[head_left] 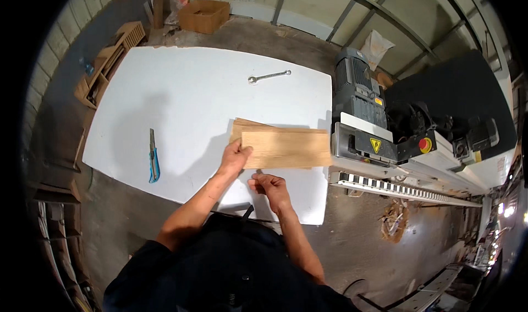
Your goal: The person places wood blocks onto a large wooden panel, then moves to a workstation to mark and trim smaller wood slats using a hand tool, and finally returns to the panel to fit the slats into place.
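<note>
My left hand (pixel 235 157) grips the left end of a light-brown wooden board (pixel 289 149), with the thumb on top. Beneath that piece lies a second wooden board (pixel 246 123), turned at a slight angle and mostly covered, so only its far left corner and a thin near edge show. Just in front of the boards, my right hand (pixel 272 190) hovers near their lower edge. Its fingers are loosely bent and apart, and I see nothing in them. Left of the hands, a blue-handled utility knife (pixel 153 160) rests with its blade pointing away.
A white tabletop (pixel 181 92) carries everything, with a combination wrench (pixel 269 77) at its far right. Against the right edge stands a machine with a grey motor (pixel 352 72) and a red stop button (pixel 425 144). A cardboard box (pixel 204 16) sits on the floor beyond.
</note>
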A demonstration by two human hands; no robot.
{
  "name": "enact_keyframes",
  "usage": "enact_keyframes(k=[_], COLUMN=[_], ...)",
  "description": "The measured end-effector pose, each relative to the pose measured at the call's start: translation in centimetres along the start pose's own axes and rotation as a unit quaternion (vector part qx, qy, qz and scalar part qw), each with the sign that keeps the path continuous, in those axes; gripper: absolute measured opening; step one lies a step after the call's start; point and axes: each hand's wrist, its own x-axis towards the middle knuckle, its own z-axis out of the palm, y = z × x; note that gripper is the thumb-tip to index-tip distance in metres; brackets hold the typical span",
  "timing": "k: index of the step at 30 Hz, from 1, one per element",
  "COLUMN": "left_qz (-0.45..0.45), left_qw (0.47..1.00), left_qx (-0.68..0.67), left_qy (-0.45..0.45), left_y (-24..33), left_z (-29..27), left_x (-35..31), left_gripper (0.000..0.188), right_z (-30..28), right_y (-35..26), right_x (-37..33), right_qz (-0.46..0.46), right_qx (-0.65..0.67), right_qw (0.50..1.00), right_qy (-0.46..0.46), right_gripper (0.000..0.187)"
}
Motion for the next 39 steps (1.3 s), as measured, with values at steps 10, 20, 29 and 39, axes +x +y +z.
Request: enact_keyframes(k=[10,20,29,39], left_qz=[0.243,0.238,0.354,0.056], left_qw=[0.782,0.699,0.735,0.967], left_qx=[0.566,0.673,0.578,0.248], left_qy=[0.093,-0.029,-0.002,0.019], left_y=[0.4,-0.5,-2.3,-4.2], left_z=[-1.7,-0.4,0.1,-5.4], left_x=[4.1,3.6,4.8,8.0], left_gripper=[0.057,0.075,0.071,0.034], right_z=[1.1,-6.7,-15.5,-13.0], right_y=[-3.9,-3.3,-1.7,-0.6], right_x=[7.9,10.1,9.8,9.9], right_qz=[-0.397,-0.340,-0.278,-0.255], right_qx=[-0.370,-0.670,-0.482,-0.356], right_qw=[0.834,0.628,0.735,0.801], right_qy=[0.101,0.200,0.387,0.409], right_gripper=[0.056,0.083,0.052,0.024])
